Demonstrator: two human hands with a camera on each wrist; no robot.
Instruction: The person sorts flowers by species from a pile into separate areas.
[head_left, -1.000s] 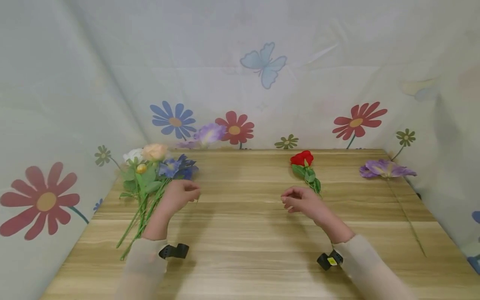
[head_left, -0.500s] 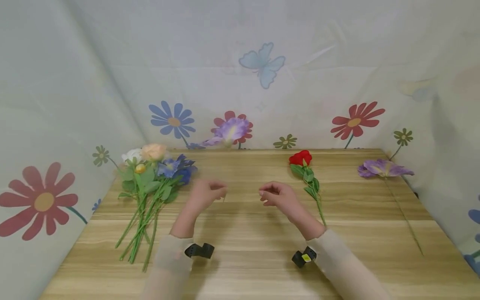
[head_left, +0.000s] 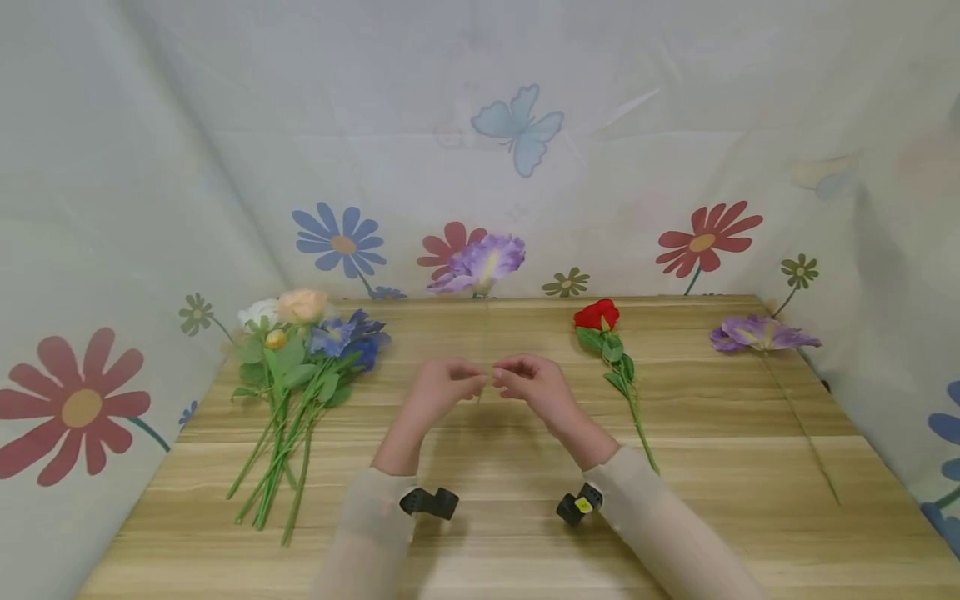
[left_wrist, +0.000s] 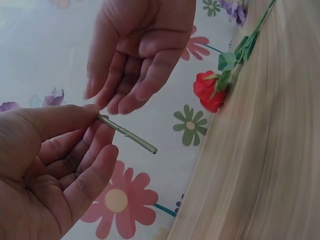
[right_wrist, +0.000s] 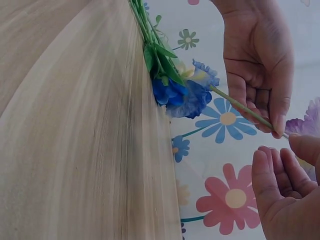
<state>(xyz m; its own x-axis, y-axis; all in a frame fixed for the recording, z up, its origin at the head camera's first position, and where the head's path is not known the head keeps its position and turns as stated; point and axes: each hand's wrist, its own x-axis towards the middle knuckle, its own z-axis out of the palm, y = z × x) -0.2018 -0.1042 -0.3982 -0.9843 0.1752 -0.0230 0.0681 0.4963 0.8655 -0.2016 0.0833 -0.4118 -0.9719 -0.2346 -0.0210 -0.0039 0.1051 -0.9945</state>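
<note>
My left hand (head_left: 444, 390) pinches the thin green stem (left_wrist: 131, 135) of a purple flower (head_left: 489, 260) between thumb and fingertips. The flower is held upright above the table, its bloom up against the backdrop. A short end of stem sticks out below the pinch in the left wrist view. My right hand (head_left: 538, 385) hovers right beside the left fingertips, fingers loosely bent. In the right wrist view its thumb and fingers (right_wrist: 285, 175) stand apart near the stem; whether the thumb touches it, I cannot tell.
On the table's left lies a pile of flowers: a peach bloom (head_left: 303, 306), a white one (head_left: 259, 313) and blue ones (head_left: 333, 336). A red rose (head_left: 597, 315) lies right of centre, another purple flower (head_left: 763, 333) farther right. A printed cloth (head_left: 615, 183) stands behind.
My left hand has carried the purple flower rightward from the pile to the middle. My right hand has moved left, away from the rose, until the two hands nearly meet.
</note>
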